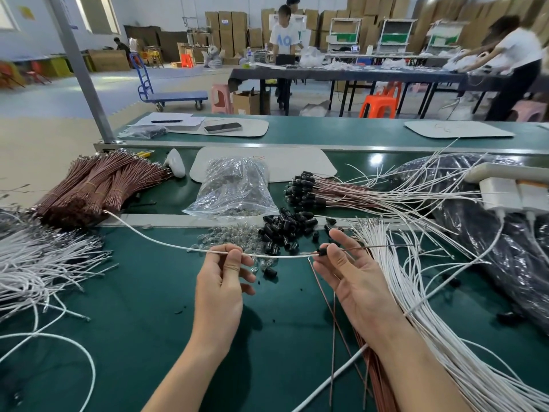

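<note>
Seating a white wire in a black socket

Left hand [219,281] fingers pinch the white wire [166,243] above the table [133,307]; right hand [353,281] fingers pinch the black socket [322,251]; next, probably, align the wire's tip and push in.

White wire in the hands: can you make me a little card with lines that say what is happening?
left hand: pinches the white wire
right hand: pinches a small black cap
wire tip: right at the black cap
brown wire: sticks out of the cap to the right
nearby: pile of black caps and clear bulbs
surface: green table
</note>
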A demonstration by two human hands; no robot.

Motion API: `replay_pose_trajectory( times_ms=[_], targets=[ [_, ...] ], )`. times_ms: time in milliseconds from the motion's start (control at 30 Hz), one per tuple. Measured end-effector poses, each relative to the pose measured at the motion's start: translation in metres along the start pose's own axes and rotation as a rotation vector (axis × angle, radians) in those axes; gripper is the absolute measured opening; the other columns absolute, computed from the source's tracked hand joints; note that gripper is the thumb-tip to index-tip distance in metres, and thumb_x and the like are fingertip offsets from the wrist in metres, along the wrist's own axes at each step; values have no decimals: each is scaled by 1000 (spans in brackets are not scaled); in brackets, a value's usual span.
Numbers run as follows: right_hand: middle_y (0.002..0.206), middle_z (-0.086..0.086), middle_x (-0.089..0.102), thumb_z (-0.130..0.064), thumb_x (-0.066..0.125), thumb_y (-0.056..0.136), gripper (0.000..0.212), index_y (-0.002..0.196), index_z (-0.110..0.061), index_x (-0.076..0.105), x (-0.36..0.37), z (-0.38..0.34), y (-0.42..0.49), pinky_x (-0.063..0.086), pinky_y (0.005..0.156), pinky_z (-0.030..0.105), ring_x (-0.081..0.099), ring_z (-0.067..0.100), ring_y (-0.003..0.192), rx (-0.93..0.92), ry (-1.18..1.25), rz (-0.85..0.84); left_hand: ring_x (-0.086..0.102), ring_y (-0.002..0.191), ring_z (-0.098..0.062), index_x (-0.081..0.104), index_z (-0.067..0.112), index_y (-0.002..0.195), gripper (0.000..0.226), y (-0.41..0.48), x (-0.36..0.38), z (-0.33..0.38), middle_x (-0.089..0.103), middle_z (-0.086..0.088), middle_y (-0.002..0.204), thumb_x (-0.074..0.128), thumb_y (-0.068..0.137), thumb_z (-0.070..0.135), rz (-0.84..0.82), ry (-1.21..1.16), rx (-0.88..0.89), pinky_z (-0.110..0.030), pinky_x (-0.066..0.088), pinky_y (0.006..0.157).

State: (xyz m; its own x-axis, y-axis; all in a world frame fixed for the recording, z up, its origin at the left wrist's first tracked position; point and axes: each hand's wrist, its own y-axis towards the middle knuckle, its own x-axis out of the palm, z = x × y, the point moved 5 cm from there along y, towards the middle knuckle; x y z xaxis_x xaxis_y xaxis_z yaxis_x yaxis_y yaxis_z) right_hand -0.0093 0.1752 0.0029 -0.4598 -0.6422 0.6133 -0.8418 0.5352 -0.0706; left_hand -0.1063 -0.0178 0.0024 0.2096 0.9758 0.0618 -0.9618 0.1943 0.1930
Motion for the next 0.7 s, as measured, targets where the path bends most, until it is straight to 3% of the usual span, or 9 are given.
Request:
replay_pose_trajectory(
  times_ms=[233, 467, 700],
  targets=[
    [87, 7, 75, -11, 74, 76, 42, 117, -11, 67, 0, 2, 0, 60, 71, 24, 75, 21, 82, 2, -29, -5, 62, 62, -10, 59, 14, 98, 15, 1, -2, 0, 70, 6, 81, 48, 106, 20, 36, -36, -4, -23, 54, 53],
    [76, 1, 72, -17, 73, 74, 40, 113, -13, 67, 2, 3, -2, 60, 67, 23, 71, 14, 71, -19, -175, -4, 60, 61, -10, 58, 14, 96, 15, 0, -3, 4, 70, 5, 82, 47, 107, 19, 53, -56, 11, -23, 53, 53],
    [81, 3, 73, -13, 73, 74, 42, 115, -11, 68, 3, 5, -2, 59, 68, 21, 72, 15, 74, -12, -137, -20, 61, 63, -10, 59, 12, 99, 14, -1, -1, 1, 72, 3, 84, 50, 105, 20, 24, -68, -25, -24, 54, 54]
  ],
)
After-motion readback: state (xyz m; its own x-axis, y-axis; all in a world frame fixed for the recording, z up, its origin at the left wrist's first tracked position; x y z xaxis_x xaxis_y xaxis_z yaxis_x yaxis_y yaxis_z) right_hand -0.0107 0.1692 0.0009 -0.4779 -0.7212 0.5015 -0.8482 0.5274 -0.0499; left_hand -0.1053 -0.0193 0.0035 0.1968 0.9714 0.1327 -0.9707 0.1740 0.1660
